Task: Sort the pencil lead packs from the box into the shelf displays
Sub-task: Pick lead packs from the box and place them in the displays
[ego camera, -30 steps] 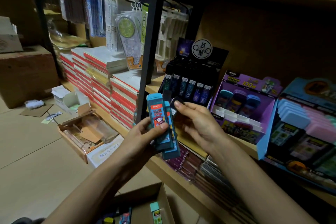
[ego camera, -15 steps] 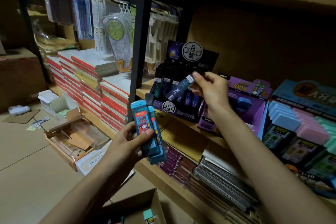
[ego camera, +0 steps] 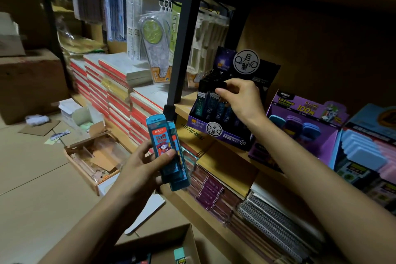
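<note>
My left hand (ego camera: 142, 169) grips a small stack of blue pencil lead packs (ego camera: 166, 152) upright in front of the shelf edge. My right hand (ego camera: 242, 97) reaches into the black and purple display box (ego camera: 216, 133) on the shelf and pinches the black cap of a dark lead pack (ego camera: 214, 94) standing among the other dark packs. The cardboard box (ego camera: 186, 242) at the bottom edge holds more packs, one with a teal cap (ego camera: 179, 256).
A purple display (ego camera: 300, 126) with blue and purple cases and a blue display (ego camera: 368, 150) of pastel cases stand to the right. Notebooks fill the lower shelf (ego camera: 267, 216). Red-edged book stacks (ego camera: 111, 92), a black upright post (ego camera: 182, 36) and open cartons (ego camera: 94, 156) on the floor lie left.
My right hand took a dark pack from my left hand's stack, carried it to the black display and now sets it upright among the packs there. My left hand has lowered slightly.
</note>
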The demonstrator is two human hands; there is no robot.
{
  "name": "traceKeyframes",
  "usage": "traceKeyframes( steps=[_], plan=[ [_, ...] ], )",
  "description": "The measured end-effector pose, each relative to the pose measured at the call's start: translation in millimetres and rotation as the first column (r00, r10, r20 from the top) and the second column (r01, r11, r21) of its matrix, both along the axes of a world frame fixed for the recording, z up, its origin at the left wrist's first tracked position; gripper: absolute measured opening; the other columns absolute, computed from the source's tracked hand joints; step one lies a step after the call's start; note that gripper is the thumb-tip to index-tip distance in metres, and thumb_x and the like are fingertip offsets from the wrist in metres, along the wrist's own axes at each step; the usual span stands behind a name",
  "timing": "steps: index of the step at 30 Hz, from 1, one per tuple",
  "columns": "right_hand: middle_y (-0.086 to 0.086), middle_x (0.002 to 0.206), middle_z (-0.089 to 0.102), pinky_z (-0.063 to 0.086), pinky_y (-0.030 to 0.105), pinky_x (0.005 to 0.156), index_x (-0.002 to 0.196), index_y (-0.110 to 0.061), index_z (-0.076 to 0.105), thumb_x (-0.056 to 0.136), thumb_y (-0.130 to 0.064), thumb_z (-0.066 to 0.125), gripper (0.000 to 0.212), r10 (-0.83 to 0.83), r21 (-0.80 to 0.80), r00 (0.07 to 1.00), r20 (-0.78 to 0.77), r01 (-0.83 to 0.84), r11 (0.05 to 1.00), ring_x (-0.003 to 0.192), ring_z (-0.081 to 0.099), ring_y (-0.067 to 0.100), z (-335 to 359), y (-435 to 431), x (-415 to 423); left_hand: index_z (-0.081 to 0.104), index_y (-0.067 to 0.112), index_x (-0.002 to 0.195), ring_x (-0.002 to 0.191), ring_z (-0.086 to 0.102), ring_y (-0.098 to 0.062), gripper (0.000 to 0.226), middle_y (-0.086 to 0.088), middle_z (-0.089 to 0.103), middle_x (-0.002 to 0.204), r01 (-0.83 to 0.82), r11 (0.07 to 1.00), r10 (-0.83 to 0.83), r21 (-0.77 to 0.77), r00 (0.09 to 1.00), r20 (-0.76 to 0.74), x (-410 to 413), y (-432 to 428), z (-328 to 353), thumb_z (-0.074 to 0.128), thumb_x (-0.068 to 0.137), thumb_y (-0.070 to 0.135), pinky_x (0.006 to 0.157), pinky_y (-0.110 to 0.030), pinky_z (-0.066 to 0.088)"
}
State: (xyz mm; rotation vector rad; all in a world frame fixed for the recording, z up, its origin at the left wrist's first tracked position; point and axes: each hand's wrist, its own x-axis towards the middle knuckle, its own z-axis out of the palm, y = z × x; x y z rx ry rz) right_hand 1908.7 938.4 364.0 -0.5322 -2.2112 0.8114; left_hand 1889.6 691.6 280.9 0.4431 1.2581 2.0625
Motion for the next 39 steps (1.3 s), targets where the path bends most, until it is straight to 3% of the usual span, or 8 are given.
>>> traceKeyframes(
  steps=[6, 11, 17, 20, 24, 27, 34, 39],
  plan=[
    [0.014, 0.097, 0.069, 0.056, 0.044, 0.082, 0.102, -0.001, 0.069, 0.082, -0.024, 0.072, 0.031, -0.066, 0.002, 0.989, 0.133, 0.067, 0.998, 0.091, 0.067, 0.026, -1.0, 1.4, -15.3, 0.059, 0.016, 0.117, 0.09, 0.071, -0.02, 0.049, -0.009, 0.07, 0.103, 0.008, 1.0, -0.008, 0.02, 1.0, 0.001, 1.7, -0.5, 2.1, 0.065, 0.068, 0.014, 0.061, -0.029, 0.059],
    [0.018, 0.078, 0.069, 0.057, 0.047, 0.073, 0.076, 0.006, 0.065, 0.085, -0.025, 0.068, 0.033, -0.124, 0.101, 0.957, 0.261, 0.1, 0.99, 0.073, 0.069, 0.028, 5.8, -4.5, -15.4, 0.059, 0.014, 0.115, 0.087, 0.071, -0.02, 0.048, -0.006, 0.073, 0.094, 0.015, 0.999, -0.015, 0.038, 1.0, -0.01, 4.5, -1.5, 2.7, 0.066, 0.068, 0.013, 0.06, -0.027, 0.058],
    [0.009, 0.073, 0.068, 0.056, 0.041, 0.072, 0.077, -0.005, 0.068, 0.091, -0.042, 0.055, 0.041, -0.17, 0.259, 0.916, 0.363, 0.076, 0.963, 0.069, 0.066, 0.023, 12.0, -30.7, 21.2, 0.061, 0.019, 0.116, 0.092, 0.07, -0.019, 0.046, -0.006, 0.072, 0.102, 0.053, 0.998, -0.053, 0.026, 0.998, -0.018, 6.2, -3.7, 1.3, 0.067, 0.07, 0.016, 0.063, -0.027, 0.057],
    [0.004, 0.078, 0.069, 0.055, 0.029, 0.066, 0.084, -0.015, 0.068, 0.094, -0.04, 0.05, 0.033, 0.127, -0.078, 0.954, 0.272, -0.11, 0.991, 0.071, 0.067, 0.013, 3.1, -65.7, 51.3, 0.064, 0.023, 0.111, 0.09, 0.07, -0.017, 0.043, -0.002, 0.072, 0.098, 0.094, 0.995, -0.093, 0.028, 0.995, -0.035, 10.5, -2.9, 2.7, 0.068, 0.068, 0.018, 0.062, -0.026, 0.057],
    [0.001, 0.086, 0.068, 0.05, 0.014, 0.056, 0.097, -0.011, 0.066, 0.095, -0.031, 0.05, 0.026, 0.317, -0.435, 0.942, 0.109, -0.242, 0.867, 0.067, 0.064, -0.001, -13.9, -97.4, 74.6, 0.067, 0.023, 0.105, 0.091, 0.07, -0.019, 0.04, -0.004, 0.073, 0.098, 0.182, 0.983, -0.181, 0.027, 0.983, -0.024, 19.6, 1.9, 3.9, 0.07, 0.066, 0.018, 0.063, -0.026, 0.057],
    [0.002, 0.082, 0.064, 0.045, 0.011, 0.052, 0.101, 0.0, 0.062, 0.095, -0.02, 0.053, 0.023, 0.295, -0.52, 0.955, 0.013, -0.246, 0.818, 0.059, 0.06, -0.005, -18.7, -100.8, 84.0, 0.066, 0.023, 0.107, 0.095, 0.07, -0.021, 0.046, -0.005, 0.072, 0.101, 0.242, 0.97, -0.242, 0.002, 0.97, -0.026, 27.8, 6.7, 2.1, 0.074, 0.062, 0.024, 0.066, -0.028, 0.057],
    [-0.002, 0.076, 0.065, 0.047, 0.016, 0.053, 0.083, -0.013, 0.064, 0.093, -0.017, 0.056, 0.013, 0.228, -0.589, 0.973, -0.044, -0.209, 0.78, 0.071, 0.062, 0.009, -19.6, -85.0, 88.1, 0.067, 0.022, 0.1, 0.089, 0.071, -0.016, 0.032, 0.0, 0.074, 0.094, 0.246, 0.969, -0.246, 0.008, 0.969, -0.036, 33.8, 17.6, 2.4, 0.067, 0.069, 0.02, 0.062, -0.025, 0.057],
    [0.005, 0.088, 0.063, 0.05, 0.018, 0.054, 0.094, -0.008, 0.063, 0.092, -0.019, 0.058, 0.012, 0.065, -0.609, 0.987, -0.144, -0.14, 0.781, 0.068, 0.058, 0.011, -2.7, -55.3, 78.8, 0.065, 0.012, 0.107, 0.087, 0.071, -0.017, 0.037, -0.008, 0.072, 0.1, 0.167, 0.986, -0.167, 0.008, 0.986, -0.023, 29.4, 20.8, 3.4, 0.064, 0.07, 0.017, 0.062, -0.024, 0.056]
  ],
)
